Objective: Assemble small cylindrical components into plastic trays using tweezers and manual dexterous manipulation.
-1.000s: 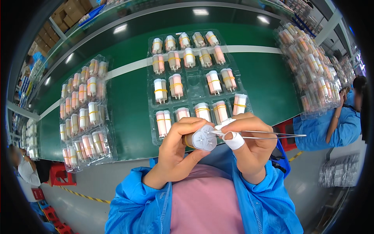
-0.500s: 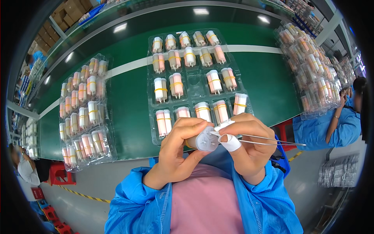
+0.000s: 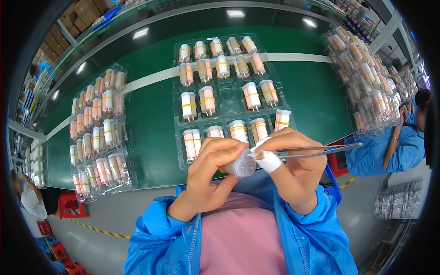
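Observation:
My left hand is closed round a small tube bundle, with its translucent grey-white capped end turned up toward me. In my right hand is a pair of metal tweezers, pinched between thumb and forefinger, both wrapped in white finger covers. The tweezers' tips reach the rim of the cap; the exact contact is hidden by my fingertips. Just beyond my hands lies a clear plastic tray of pink, white and beige tube bundles, each bound with a yellow band.
A green bench carries a filled tray stack on the left and a taller stack on the right. A person in blue sits at the right. Red stools stand on the floor at left.
The tweezers have swung so their rear ends sit higher, and my right fingers have shifted with them. The bundle's capped end is tilted slightly differently in my left hand.

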Demonstrator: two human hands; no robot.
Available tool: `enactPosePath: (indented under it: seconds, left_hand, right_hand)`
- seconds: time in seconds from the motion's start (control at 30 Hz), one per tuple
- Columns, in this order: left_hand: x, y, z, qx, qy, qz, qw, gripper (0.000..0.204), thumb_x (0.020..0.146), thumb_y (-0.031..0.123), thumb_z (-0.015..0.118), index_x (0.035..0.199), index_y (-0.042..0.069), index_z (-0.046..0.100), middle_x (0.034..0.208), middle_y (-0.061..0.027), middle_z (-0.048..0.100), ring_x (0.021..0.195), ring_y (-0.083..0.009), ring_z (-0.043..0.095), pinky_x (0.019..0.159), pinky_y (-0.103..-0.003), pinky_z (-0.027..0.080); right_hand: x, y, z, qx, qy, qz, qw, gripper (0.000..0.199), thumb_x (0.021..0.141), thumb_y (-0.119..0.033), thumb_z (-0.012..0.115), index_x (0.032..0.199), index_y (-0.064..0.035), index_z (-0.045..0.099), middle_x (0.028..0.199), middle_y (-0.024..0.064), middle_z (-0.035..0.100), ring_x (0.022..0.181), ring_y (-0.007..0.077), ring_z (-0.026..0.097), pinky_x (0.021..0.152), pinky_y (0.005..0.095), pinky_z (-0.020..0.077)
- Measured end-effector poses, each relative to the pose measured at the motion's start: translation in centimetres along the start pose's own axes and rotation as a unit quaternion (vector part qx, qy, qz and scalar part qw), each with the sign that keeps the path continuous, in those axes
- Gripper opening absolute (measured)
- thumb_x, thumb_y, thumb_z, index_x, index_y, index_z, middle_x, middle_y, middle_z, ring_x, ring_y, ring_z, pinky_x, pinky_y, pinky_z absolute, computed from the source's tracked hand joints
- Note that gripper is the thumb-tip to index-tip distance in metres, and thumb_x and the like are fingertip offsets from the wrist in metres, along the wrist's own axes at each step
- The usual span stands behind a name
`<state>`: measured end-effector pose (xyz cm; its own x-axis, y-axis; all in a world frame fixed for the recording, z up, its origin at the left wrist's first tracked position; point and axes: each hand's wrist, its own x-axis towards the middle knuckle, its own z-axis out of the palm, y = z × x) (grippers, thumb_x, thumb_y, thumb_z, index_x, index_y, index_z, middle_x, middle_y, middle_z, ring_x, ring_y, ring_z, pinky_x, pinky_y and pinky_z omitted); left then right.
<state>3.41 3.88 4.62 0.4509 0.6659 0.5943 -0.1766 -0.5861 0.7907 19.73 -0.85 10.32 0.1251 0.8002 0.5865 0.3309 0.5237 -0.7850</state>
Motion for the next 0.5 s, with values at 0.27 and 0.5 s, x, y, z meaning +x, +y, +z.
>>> enactPosePath:
  seconds: [0.27, 0.5]
  left_hand:
    - [0.18, 0.11, -0.07, -0.16, -0.02, -0.029, 0.986, 0.05, 0.076, -0.01, 0.064, 0.12, 0.0, 0.045, 0.119, -0.0196, 0.05, 0.11, -0.0256, 0.053, 0.091, -0.035, 0.046]
    - [0.15, 0.19, 0.06, -0.178, -0.016, -0.031, 0.983, 0.05, 0.076, -0.011, 0.064, 0.121, 0.0, 0.046, 0.12, -0.0184, 0.05, 0.11, -0.0248, 0.053, 0.09, -0.035, 0.046]
  right_hand:
    - [-0.66, 0.03, -0.04, 0.05, 0.045, -0.001, 0.998, 0.013, 0.073, 0.005, 0.067, 0.085, 0.004, 0.064, 0.079, 0.0129, 0.065, 0.07, 0.0179, 0.062, 0.061, 0.0255, 0.0475]
    - [-0.7, 0.04, 0.37, 0.054, 0.043, -0.009, 0.998, 0.013, 0.074, 0.004, 0.066, 0.087, 0.0028, 0.064, 0.079, 0.0132, 0.065, 0.07, 0.0187, 0.063, 0.062, 0.0264, 0.0488]
